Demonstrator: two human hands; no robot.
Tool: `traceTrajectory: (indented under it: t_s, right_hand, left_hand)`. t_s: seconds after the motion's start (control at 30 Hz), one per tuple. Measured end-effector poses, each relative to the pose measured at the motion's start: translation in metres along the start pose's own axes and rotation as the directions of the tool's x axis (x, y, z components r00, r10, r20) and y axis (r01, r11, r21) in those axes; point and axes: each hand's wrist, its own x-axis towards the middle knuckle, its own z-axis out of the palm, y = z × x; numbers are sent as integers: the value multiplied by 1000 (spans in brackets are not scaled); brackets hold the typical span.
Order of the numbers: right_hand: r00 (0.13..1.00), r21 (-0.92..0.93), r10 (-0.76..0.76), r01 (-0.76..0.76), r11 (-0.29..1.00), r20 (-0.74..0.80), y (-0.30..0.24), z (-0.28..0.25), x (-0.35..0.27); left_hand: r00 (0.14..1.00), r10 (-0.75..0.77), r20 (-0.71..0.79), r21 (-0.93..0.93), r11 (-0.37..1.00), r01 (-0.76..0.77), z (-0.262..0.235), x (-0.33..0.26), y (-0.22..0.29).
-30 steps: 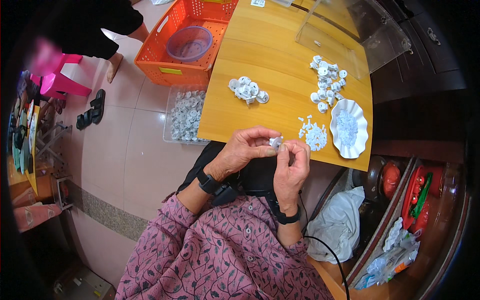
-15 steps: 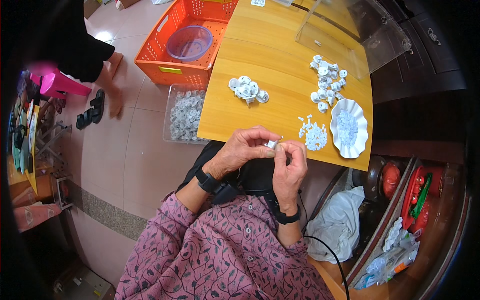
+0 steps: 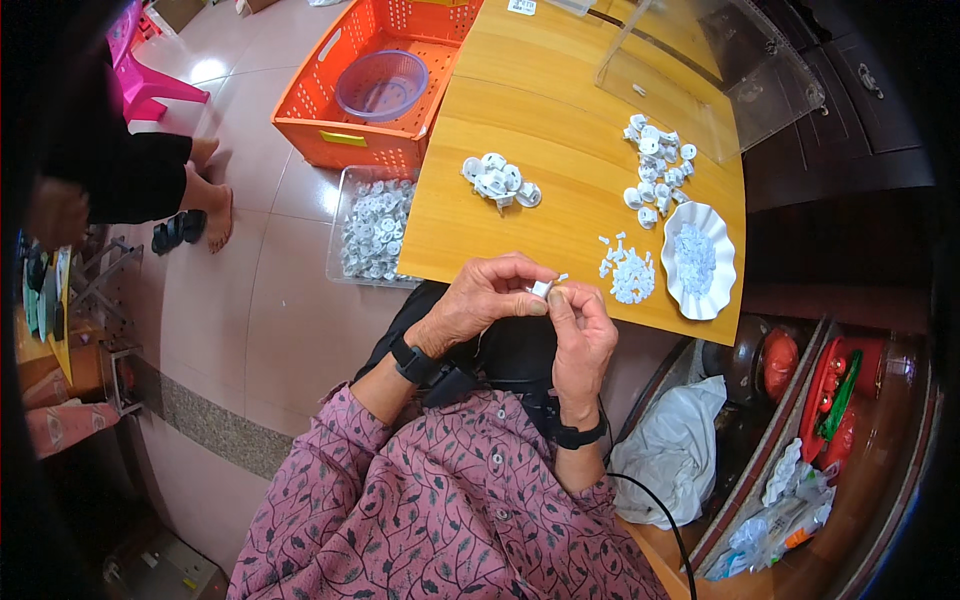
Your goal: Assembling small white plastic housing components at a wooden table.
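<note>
- Pinching, head view: left hand [image 3: 475, 308] has its grip closed on a small white plastic part [image 3: 541, 289], thumb below, forefinger above.
- Right hand [image 3: 582, 338]: grip closed too, thumb and forefinger at the part's right side. Tiny white piece [image 3: 563, 277] just above these fingertips; cannot tell if held.
- Part sits between the hands, by the near edge of the yellow wooden desk [image 3: 560, 130].
- On desk: heap of white round parts [image 3: 497, 182], left; looser group of similar parts [image 3: 655, 168], right; small pale pegs [image 3: 630, 276] nearer; beside them, wavy-rimmed white dish [image 3: 728, 262] holding pale pieces.
- Left of desk: orange crate [image 3: 385, 148] holding purple bowl [image 3: 383, 85].
</note>
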Motion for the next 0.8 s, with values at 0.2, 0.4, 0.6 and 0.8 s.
traceTrajectory:
  t_s: [0.2,0.4,0.6,0.8]
  right_hand:
    - [992,229,110,-120,966,56,3,0,0]
    - [994,195,87,-98,976,60,1,3,1]
    - [994,172,82,-93,981,69,3,6,1]
    - [991,269,110,-128,955,78,6,6,1]
  left_hand:
    - [1000,-19,-19,-127,992,17,-2,-2,0]
    - [999,-12,-34,-142,990,7,0,-3,3]
    - [1000,10,-27,-102,995,-13,-5,-4,1]
    - [999,27,-36,-100,994,-31,-7,-8,9]
